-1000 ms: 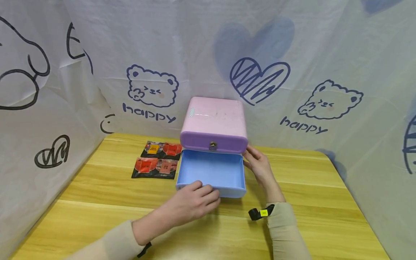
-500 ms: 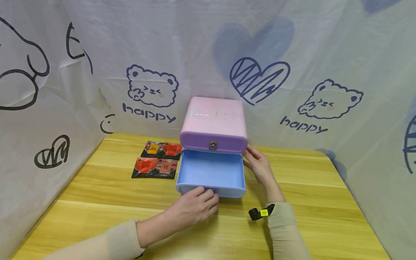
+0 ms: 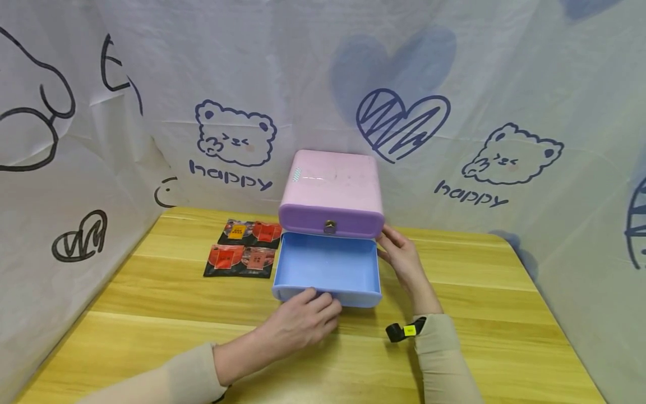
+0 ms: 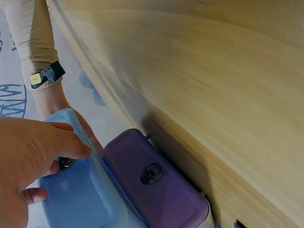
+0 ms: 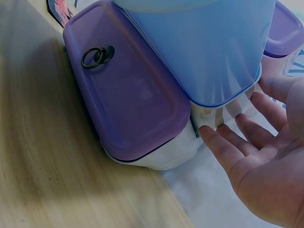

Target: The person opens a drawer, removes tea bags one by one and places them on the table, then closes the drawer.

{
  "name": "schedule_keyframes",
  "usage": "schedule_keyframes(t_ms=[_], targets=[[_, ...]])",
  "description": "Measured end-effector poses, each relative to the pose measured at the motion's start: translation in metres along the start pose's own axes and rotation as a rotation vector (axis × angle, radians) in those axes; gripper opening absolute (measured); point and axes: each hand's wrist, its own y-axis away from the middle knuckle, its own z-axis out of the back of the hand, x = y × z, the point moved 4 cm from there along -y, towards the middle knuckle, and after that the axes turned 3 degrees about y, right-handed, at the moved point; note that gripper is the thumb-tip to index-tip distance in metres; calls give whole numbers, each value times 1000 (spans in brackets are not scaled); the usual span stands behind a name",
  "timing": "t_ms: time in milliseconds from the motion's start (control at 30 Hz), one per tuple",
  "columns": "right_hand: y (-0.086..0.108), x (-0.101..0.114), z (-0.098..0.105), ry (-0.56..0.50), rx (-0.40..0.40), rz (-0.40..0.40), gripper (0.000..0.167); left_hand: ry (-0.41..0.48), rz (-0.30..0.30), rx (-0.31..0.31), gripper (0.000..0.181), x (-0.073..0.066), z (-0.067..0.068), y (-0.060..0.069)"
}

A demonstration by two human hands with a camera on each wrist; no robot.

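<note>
Blue drawer (image 3: 328, 264) pulled out of its cabinet (image 3: 333, 182), left hand (image 3: 300, 322) gripping its front

Take the drawer as the dial's centre, with twelve pointing away from the person. Nearest, at seven o'clock, the left hand curls its fingers over the drawer's front, around a dark handle (image 4: 65, 163). At four, a small black camera (image 3: 396, 333) is strapped at the right sleeve (image 3: 444, 353). At three, the right hand (image 3: 401, 261) is unclenched, its fingers extended and touching the cabinet's side. Under the blue drawer, a purple lower drawer (image 4: 178, 204) sits closed, a ring pull on its front. Between nine and ten, dark packets (image 3: 225, 259) with red and orange labels lie in two rows on the wooden table (image 3: 494, 297). At twelve rises the cabinet's pink top above a purple upper drawer (image 3: 303, 220); beyond it hangs a white cloth (image 3: 308, 67) with heart and bear drawings.
</note>
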Motion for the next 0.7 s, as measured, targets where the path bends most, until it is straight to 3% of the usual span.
schedule_keyframes(t_ms=[700], targets=[[-1,-1,0,-22,3,11,51,64,36,-114,14,3,2,2]])
